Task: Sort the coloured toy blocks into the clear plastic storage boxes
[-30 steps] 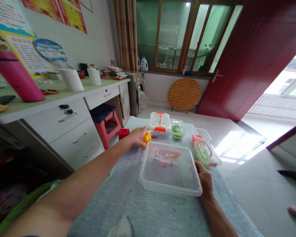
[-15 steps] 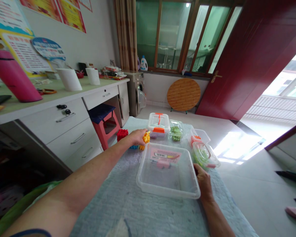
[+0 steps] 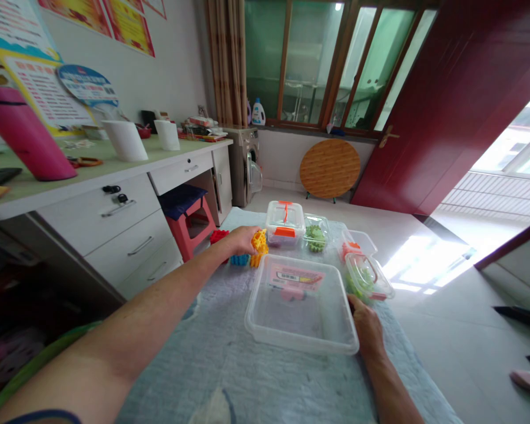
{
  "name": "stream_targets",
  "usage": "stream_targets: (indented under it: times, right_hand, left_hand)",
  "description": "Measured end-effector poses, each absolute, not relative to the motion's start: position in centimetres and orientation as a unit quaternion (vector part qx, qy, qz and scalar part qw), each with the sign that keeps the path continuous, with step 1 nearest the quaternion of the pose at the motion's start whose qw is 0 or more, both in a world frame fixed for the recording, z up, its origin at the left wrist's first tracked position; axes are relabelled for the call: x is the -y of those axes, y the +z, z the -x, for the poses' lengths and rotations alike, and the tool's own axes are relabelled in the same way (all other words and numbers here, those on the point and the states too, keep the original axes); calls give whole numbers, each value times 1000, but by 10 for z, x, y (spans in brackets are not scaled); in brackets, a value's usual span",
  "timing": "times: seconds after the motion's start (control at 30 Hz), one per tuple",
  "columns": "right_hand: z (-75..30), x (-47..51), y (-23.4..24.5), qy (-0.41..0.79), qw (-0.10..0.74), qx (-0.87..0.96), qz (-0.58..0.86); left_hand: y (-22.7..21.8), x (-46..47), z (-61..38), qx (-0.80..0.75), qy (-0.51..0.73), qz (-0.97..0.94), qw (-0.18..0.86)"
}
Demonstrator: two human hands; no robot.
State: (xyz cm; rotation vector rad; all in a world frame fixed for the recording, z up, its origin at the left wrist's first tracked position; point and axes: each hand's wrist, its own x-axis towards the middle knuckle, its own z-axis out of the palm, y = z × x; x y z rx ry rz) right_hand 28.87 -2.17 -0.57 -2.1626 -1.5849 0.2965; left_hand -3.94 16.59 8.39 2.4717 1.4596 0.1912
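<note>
My left hand (image 3: 245,239) is closed on a yellow toy block (image 3: 259,240) with a knobbly, openwork surface. Just below it stands another yellow block (image 3: 255,260), with a blue block (image 3: 239,259) beside that and a red block (image 3: 219,237) farther left, partly behind my wrist. My right hand (image 3: 365,321) grips the right side wall of a large clear plastic box (image 3: 300,344), its fingers partly hidden. The box is open at the top and has a pink label on its far wall.
Behind the box stand a lidded container with orange latches (image 3: 285,222) and a clear tub of green pieces (image 3: 315,234). At the right are a tub with orange pieces (image 3: 351,248) and a tilted clear container (image 3: 368,275) over green pieces. A light blue cloth (image 3: 229,359) covers the table.
My left hand has lifted the yellow block slightly, and more of the blue and yellow blocks below shows. My right hand and the large box have hardly moved.
</note>
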Motion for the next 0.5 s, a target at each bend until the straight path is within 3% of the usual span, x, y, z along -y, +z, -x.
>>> stream_targets:
  times: [0.5]
  right_hand:
    - [-287,22,-3,100,206,572,788]
  left_hand:
    - [90,-167,27,-501,64,-852,137]
